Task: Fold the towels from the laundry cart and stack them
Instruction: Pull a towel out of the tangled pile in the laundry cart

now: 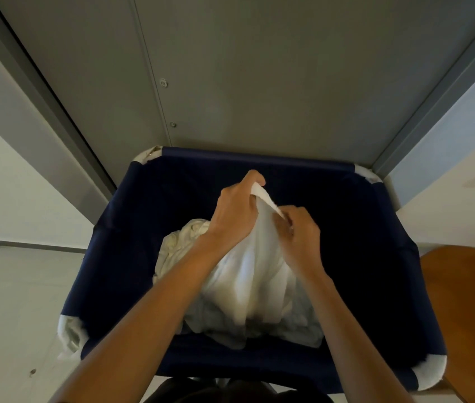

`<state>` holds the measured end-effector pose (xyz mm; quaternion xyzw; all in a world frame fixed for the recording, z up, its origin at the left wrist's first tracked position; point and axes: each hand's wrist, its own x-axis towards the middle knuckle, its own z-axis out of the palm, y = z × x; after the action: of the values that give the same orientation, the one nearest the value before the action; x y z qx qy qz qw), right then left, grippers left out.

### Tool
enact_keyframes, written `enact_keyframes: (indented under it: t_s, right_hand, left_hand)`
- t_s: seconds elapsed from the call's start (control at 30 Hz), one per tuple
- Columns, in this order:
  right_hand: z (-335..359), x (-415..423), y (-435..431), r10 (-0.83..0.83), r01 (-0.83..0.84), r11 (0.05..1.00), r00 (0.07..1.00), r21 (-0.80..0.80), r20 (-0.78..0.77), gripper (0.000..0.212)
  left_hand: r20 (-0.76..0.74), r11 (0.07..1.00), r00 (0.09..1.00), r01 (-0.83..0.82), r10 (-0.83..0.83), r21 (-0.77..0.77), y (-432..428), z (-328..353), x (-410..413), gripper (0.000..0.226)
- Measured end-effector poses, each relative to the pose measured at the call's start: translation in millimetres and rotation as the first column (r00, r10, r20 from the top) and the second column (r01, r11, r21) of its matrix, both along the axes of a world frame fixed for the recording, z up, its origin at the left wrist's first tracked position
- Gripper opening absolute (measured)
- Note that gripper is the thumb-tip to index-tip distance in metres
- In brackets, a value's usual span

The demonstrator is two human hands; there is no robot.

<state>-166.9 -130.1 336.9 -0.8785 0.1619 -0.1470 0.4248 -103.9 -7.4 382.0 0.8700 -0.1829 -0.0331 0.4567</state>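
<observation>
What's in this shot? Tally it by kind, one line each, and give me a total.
Hands: 2, left hand and right hand, both gripping the white towel.
Towels: 2 distinguishable, the white towel and a cream towel beside it; more may be hidden.
Laundry cart: 1, navy, holding both towels.
Wooden surface: 1.
Total: 6.

Both bare forearms come in from the near edge and converge toward centre. Left hand is higher and farther out, fingers curled, gripping a bunched corner of the white towel. Right hand is just right of it and nearer, fingers curled, pinching the same edge. Hands nearly touching, backs up.
</observation>
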Motion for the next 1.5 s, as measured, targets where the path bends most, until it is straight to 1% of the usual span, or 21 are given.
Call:
enact_keyframes:
  t_s: [0.03, 0.1, 0.27, 0.33, 0.37, 0.43, 0.53, 0.6, 0.67, 0.7, 0.73, 0.8, 0.83, 0.93, 1.07, 1.17, 1.23, 1.3, 1.37, 1.43, 1.5]
  right_hand:
    - [-6.7, -1.0, 3.3, 0.03, -0.031, 0.999, 0.999, -0.021, -0.04, 0.01]
    - [-11.7, -2.6, 7.5, 0.044, -0.045, 0.997, 0.999, -0.06, -0.018, 0.015]
    - [7.2, -5.4, -0.4, -0.049, 0.039, 0.997, 0.989, 0.068, 0.141, 0.017]
    - [11.3, -3.9, -2.3, -0.083, 0.062, 0.991, 0.978, 0.115, 0.189, 0.012]
    - [11.0, -2.9, -2.9, -0.092, 0.07, 0.992, 0.972, 0.107, 0.216, 0.012]
    - [7.1, -1.1, -5.4, -0.058, 0.058, 0.998, 0.963, 0.009, 0.264, 0.013]
    - [-5.4, 1.1, -8.2, 0.059, 0.004, 0.98, 0.95, -0.199, 0.307, 0.02]
    - [-9.8, 1.6, -5.6, 0.086, -0.016, 0.969, 0.957, -0.247, 0.277, 0.023]
    - [-8.9, 1.2, -0.3, 0.089, -0.038, 0.975, 0.97, -0.219, 0.227, 0.019]
    - [-7.0, 0.8, 3.1, 0.085, -0.052, 0.982, 0.981, -0.184, 0.176, 0.015]
    - [-5.4, 0.5, 6.2, 0.079, -0.062, 0.987, 0.991, -0.15, 0.112, 0.016]
    - [-5.4, 0.9, 11.8, 0.061, -0.061, 0.991, 0.998, -0.122, -0.006, 0.027]
    - [-6.0, 1.4, 14.2, 0.049, -0.053, 0.989, 0.998, -0.141, -0.035, 0.029]
    - [-10.5, 2.4, 17.8, -0.006, -0.011, 0.974, 0.997, -0.227, -0.075, 0.024]
    - [-18.1, 0.9, 21.1, -0.061, 0.037, 0.973, 0.993, -0.227, -0.098, 0.024]
    - [-23.3, -1.2, 24.7, -0.066, 0.035, 0.967, 0.991, -0.251, -0.117, 0.018]
    - [-28.2, -1.8, 25.4, -0.048, 0.001, 0.965, 0.983, -0.261, -0.175, 0.012]
    - [-32.4, -2.5, 24.2, -0.026, -0.035, 0.968, 0.971, -0.248, -0.239, 0.009]
    - [-36.0, -4.8, 20.7, -0.008, -0.053, 0.974, 0.963, -0.219, -0.27, 0.013]
    - [-37.7, -7.6, 13.0, -0.005, -0.034, 0.987, 0.969, -0.154, -0.245, 0.019]
    - [-35.9, -10.4, 4.2, -0.007, -0.008, 0.997, 0.981, -0.075, -0.194, 0.021]
  left_hand:
    - [-0.008, 1.0, 1.0, 0.007, -0.007, -0.008, -2.0, 3.6, 0.9, 0.037]
    - [-0.035, 1.0, 0.999, 0.03, -0.03, -0.01, -4.5, 7.0, 2.2, 0.041]
    - [-0.185, 0.996, 0.979, 0.081, -0.088, -0.049, 2.6, 3.8, 6.1, 0.039]
    - [-0.15, 0.991, 0.981, 0.117, -0.126, -0.073, 2.0, 1.5, 5.1, 0.039]
    - [-0.113, 0.989, 0.985, 0.119, -0.128, -0.085, 0.8, -0.2, 4.8, 0.037]
    - [-0.046, 0.991, 0.993, 0.1, -0.104, -0.093, -1.6, -2.9, 6.8, 0.03]
    - [0.057, 0.996, 0.995, 0.079, -0.076, -0.05, -4.1, -7.3, 12.7, 0.016]
    - [0.135, 0.996, 0.988, 0.078, -0.081, 0.033, -4.8, -10.9, 16.3, 0.007]
    - [0.176, 0.992, 0.979, 0.089, -0.103, 0.086, -4.3, -14.0, 18.9, 0.004]
    - [0.178, 0.99, 0.976, 0.109, -0.123, 0.087, -3.9, -15.9, 20.1, 0.004]
    - [0.165, 0.988, 0.976, 0.131, -0.144, 0.085, -3.5, -16.3, 20.8, 0.004]
    - [0.127, 0.982, 0.976, 0.168, -0.178, 0.091, -2.8, -16.9, 20.7, 0.007]
    - [0.115, 0.98, 0.976, 0.174, -0.185, 0.097, -3.2, -17.7, 20.7, 0.01]
    - [0.095, 0.979, 0.978, 0.176, -0.186, 0.107, -4.2, -17.0, 19.2, 0.012]
    - [0.07, 0.982, 0.981, 0.179, -0.184, 0.064, -4.5, -13.8, 13.8, 0.008]
    - [0.043, 0.982, 0.981, 0.188, -0.189, 0.034, -4.9, -14.7, 10.2, 0.01]
    - [0.018, 0.98, 0.98, 0.2, -0.2, 0.018, -3.6, -13.5, 8.9, 0.01]
    - [-0.007, 0.978, 0.978, 0.209, -0.209, -0.007, -0.7, -10.9, 8.5, 0.008]
    - [-0.027, 0.976, 0.975, 0.219, -0.219, -0.012, 3.2, -9.2, 9.7, 0.007]
    - [-0.052, 0.976, 0.975, 0.218, -0.218, 0.008, 7.9, -8.6, 12.1, 0.005]
    - [-0.092, 0.98, 0.977, 0.198, -0.194, 0.032, 13.7, -9.2, 16.4, 0.009]
